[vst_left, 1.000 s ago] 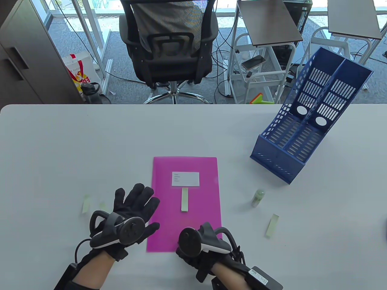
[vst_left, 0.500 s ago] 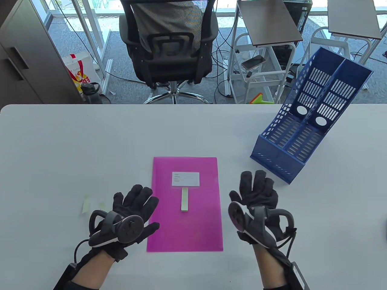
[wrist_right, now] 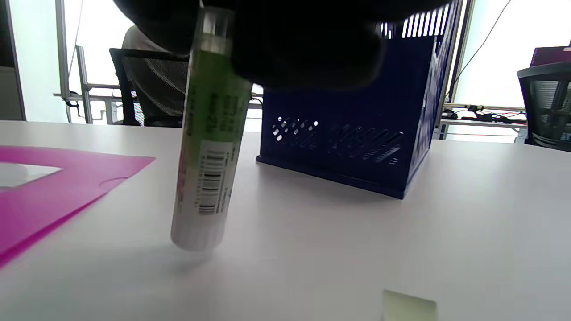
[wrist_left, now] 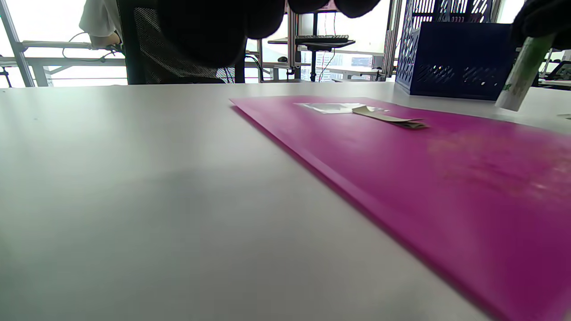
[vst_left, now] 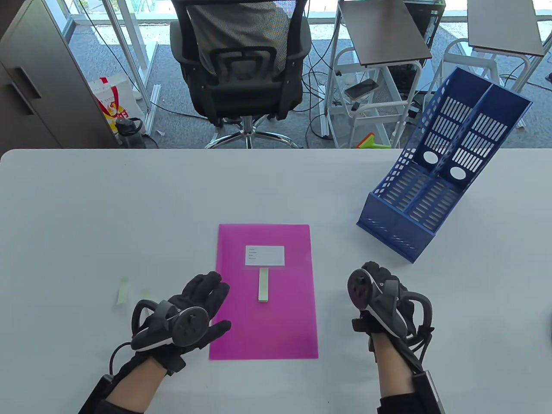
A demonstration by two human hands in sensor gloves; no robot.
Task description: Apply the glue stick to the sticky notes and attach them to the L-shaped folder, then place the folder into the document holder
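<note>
A magenta L-shaped folder (vst_left: 276, 319) lies flat on the table with a white label (vst_left: 265, 255) and one pale green sticky note (vst_left: 263, 284) on it. My left hand (vst_left: 207, 293) rests open, fingers straight, at the folder's left edge. To the right of the folder, my right hand (vst_left: 379, 284) grips a green and white glue stick (wrist_right: 207, 147) near its top. The stick stands almost upright with its lower end just at the table. In the table view the hand hides it. A blue document holder (vst_left: 431, 185) stands at the back right.
A loose sticky note (vst_left: 123, 294) lies left of my left hand; another sticky note (wrist_right: 408, 307) lies on the table under my right hand. An office chair (vst_left: 241, 64) and small side tables stand beyond the table's far edge.
My right hand went from the folder's bottom edge to the right, closed on the glue stick and raised it upright. My left hand barely shifted.
</note>
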